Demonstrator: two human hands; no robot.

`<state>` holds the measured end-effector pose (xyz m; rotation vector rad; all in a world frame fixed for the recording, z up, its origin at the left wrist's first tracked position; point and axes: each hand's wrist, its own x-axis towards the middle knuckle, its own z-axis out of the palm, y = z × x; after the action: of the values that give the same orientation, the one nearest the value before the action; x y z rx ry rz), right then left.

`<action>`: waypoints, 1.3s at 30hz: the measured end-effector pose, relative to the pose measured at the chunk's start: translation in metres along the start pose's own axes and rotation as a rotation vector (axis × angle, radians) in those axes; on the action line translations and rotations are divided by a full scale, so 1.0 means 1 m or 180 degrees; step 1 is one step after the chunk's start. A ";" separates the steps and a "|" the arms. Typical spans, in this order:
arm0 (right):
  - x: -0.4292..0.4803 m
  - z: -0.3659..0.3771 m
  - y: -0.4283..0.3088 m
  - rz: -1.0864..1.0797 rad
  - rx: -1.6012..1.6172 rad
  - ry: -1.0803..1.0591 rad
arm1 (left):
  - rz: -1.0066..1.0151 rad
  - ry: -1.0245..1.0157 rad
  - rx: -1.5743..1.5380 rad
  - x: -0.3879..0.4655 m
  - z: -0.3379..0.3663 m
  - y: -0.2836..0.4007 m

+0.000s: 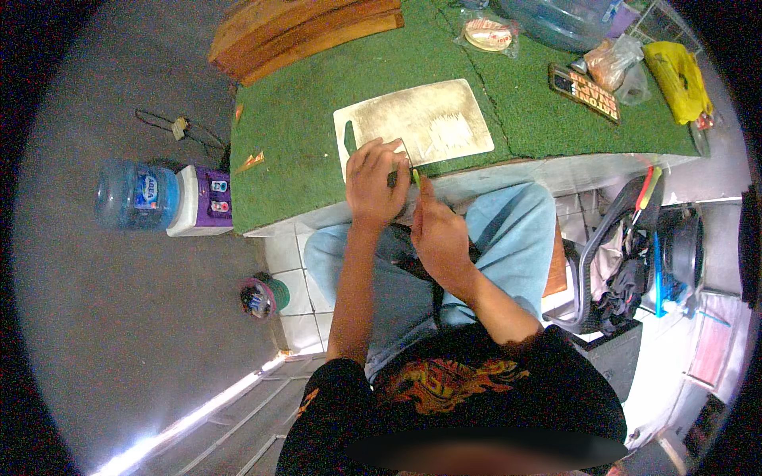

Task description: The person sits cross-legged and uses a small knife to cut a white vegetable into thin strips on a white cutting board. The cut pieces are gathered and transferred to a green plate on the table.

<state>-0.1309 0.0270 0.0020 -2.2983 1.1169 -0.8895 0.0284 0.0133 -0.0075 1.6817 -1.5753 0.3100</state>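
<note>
A worn white plastic cutting board [393, 116] lies on a green turf-like cover [286, 131] at the table's near edge. My right hand [442, 238] grips the yellow-green handle of a kitchen knife [416, 177], its thin blade reaching up over the board. Just left of the blade, my left hand [376, 181] rests on the board's near-left part, fingertips bent over a pale piece of food [397, 146] that they mostly hide. Thin white strips [450, 132] lie in a cluster on the board's right half.
A wooden piece [309, 35] stands at the far left. Toward the far right are a plastic-wrapped packet [488, 34], a phone [584, 93] and a yellow plastic bag [678, 80]. A water dispenser [199, 199] is at left; a dark basket [586, 279] holds cloth at right.
</note>
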 end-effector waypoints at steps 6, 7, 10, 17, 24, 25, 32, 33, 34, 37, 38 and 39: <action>0.007 0.005 0.000 0.0222 -0.0178 -0.0250 | 0.0019 0.0026 -0.0047 0.001 -0.002 0.002; 0.008 0.006 -0.001 0.0225 -0.0220 -0.0268 | 0.0011 0.0017 -0.0017 0.001 -0.002 0.002; 0.012 0.007 -0.003 0.0200 -0.0320 -0.0287 | -0.0036 -0.0055 0.0019 0.002 -0.003 0.003; 0.008 0.005 -0.005 0.0183 -0.0352 -0.0340 | -0.0012 -0.0064 0.0145 0.002 -0.004 0.005; -0.014 -0.001 -0.006 0.0113 -0.0474 -0.0257 | 0.0016 0.0006 0.0006 0.001 -0.001 0.004; -0.018 -0.003 -0.006 0.0100 -0.0410 -0.0262 | 0.0014 0.0038 -0.0009 0.002 -0.001 0.004; -0.030 -0.007 0.000 -0.0103 -0.0114 -0.0084 | -0.0018 0.0041 -0.0004 0.001 -0.001 0.004; -0.028 -0.006 0.001 -0.0118 -0.0064 -0.0021 | -0.0004 0.0062 0.0010 0.001 -0.001 0.004; -0.024 -0.006 0.002 -0.0164 -0.0110 0.0003 | 0.0002 0.0073 0.0022 0.001 -0.001 0.004; -0.011 -0.006 0.005 0.0001 -0.0125 -0.0085 | 0.0021 0.0076 -0.0011 0.001 -0.002 0.004; -0.007 -0.008 0.006 0.0187 -0.0086 -0.0203 | 0.0031 0.0066 -0.0028 0.001 -0.002 0.003; -0.004 -0.009 0.007 0.0244 -0.0013 -0.0216 | 0.0042 0.0038 -0.0018 0.001 -0.004 0.003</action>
<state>-0.1428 0.0251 0.0028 -2.2553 1.1703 -0.7752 0.0273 0.0152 -0.0032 1.6628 -1.5779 0.3215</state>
